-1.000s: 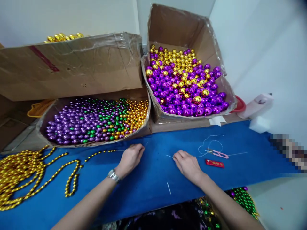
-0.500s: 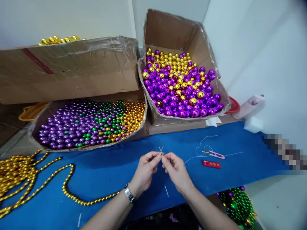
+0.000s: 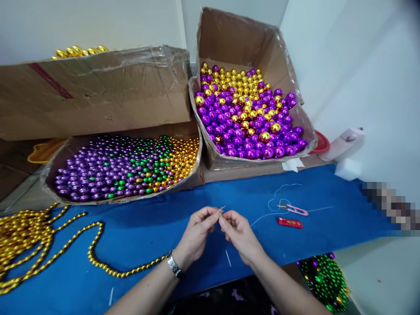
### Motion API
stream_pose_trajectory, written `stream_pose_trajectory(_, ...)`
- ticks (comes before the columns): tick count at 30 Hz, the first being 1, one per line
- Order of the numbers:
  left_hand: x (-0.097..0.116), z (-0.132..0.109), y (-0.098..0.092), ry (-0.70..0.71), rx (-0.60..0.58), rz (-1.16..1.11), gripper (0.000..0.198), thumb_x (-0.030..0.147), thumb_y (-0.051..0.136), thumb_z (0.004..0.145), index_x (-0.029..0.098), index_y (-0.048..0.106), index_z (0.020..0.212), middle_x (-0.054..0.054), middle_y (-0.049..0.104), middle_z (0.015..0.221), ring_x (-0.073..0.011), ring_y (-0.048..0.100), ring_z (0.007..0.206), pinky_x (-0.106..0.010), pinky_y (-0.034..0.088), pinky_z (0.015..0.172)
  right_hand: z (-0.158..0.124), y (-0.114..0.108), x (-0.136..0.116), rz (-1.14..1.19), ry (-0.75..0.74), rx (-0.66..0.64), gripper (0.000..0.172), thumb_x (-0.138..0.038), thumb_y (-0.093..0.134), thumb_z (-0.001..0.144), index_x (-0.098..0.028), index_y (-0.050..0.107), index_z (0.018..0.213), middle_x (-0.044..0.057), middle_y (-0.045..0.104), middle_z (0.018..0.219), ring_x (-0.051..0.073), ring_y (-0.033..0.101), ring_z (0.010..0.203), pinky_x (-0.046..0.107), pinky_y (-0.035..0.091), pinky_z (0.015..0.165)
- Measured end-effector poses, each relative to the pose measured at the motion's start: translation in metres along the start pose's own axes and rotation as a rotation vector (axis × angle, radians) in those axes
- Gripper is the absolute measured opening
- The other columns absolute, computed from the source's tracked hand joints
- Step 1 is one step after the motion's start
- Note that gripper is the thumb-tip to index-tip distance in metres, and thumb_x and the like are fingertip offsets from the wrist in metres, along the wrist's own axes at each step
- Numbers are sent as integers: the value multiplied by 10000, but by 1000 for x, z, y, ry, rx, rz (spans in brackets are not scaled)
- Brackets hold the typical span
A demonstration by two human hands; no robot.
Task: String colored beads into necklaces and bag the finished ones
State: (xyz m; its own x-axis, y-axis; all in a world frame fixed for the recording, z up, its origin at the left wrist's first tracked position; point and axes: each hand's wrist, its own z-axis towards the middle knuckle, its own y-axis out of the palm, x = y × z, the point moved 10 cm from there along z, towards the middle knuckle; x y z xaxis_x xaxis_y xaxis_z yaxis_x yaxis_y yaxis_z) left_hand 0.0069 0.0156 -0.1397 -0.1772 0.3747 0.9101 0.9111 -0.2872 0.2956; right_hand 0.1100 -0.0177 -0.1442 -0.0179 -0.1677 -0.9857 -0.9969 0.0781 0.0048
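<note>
Pinching together over the blue cloth point(image 3: 154, 232), both hands meet in the head view, near the front edge of the work surface. The left hand point(image 3: 197, 232), with a wristwatch point(image 3: 173, 264) on its wrist, has thumb and forefinger closed on the end of a white thread point(image 3: 262, 215). The right hand point(image 3: 241, 234) is closed on that same thread just beside it, fingertips almost touching those of the left. A short pale tip sticks up between the two pinches; whether it is a needle or a thread end cannot be told. From the hands the white thread runs right across the cloth and loops near a pair of pink snips point(image 3: 295, 210), with a small red item point(image 3: 289, 223) lying just in front of them. A loose thread scrap point(image 3: 227, 258) lies on the cloth below the hands.

To the left a gold bead strand point(image 3: 98, 262) curves over the cloth from a heap at the edge, ending near the left wrist. Behind the hands stands a low box point(image 3: 197, 177) of small purple, green and gold beads, and beside it on the right a taller box point(image 3: 236, 39) holds larger purple and gold balls. A closed carton point(image 3: 98, 96) sits above the low box. Green beads point(image 3: 323, 278) show below the cloth edge at lower right
</note>
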Motion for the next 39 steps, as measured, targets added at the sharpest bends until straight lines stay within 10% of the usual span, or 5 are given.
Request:
stream_pose_trajectory(8, 22, -9, 14, 147, -128, 319, 247, 385, 554, 842, 149, 578, 775, -32, 626, 777, -148, 550, 735, -251, 423, 701, -1, -23, -67, -302, -320, -67, 200, -346, 614, 818, -260, 672, 989, 41, 593, 1048, 148, 573, 793, 294, 445, 813)
stream_pose_trajectory(17, 30, -12, -13, 141, 46, 400, 232, 378, 610, 790, 149, 586, 763, 13, 519, 645, -101, 419, 572, -199, 344, 524, -1, -19, -57, -281, -345, -80, 283, -340, 197, 1004, -206, 445, 986, 62, 664, 914, 127, 649, 695, 217, 497, 551)
stream_pose_trajectory(24, 32, -12, -5, 122, -15, 347, 231, 367, 610, 794, 138, 618, 768, -9, 550, 707, -111, 440, 633, -201, 361, 570, -18, 13, -79, -640, -624, -244, 128, -199, 464, 911, -213, 591, 921, 74, 573, 1221, 226, 509, 1120, 403, 412, 937)
stream_pose_trajectory(32, 10, -11, -3, -64, -99, 160, 270, 376, 680, 747, 119, 598, 742, 21, 471, 642, -56, 309, 523, -176, 201, 448, -23, 29, -78, -885, -739, -356, 153, -188, 497, 888, -235, 615, 972, 71, 559, 1174, 215, 516, 1043, 365, 442, 864)
stream_pose_trajectory(39, 23, -14, -2, 26, -131, 240, 234, 372, 609, 809, 138, 610, 788, 6, 522, 684, -81, 372, 575, -187, 266, 497, -15, 2, -80, -857, -623, -147, 181, -220, 410, 952, -188, 585, 916, 63, 538, 941, 148, 570, 871, 264, 475, 782)
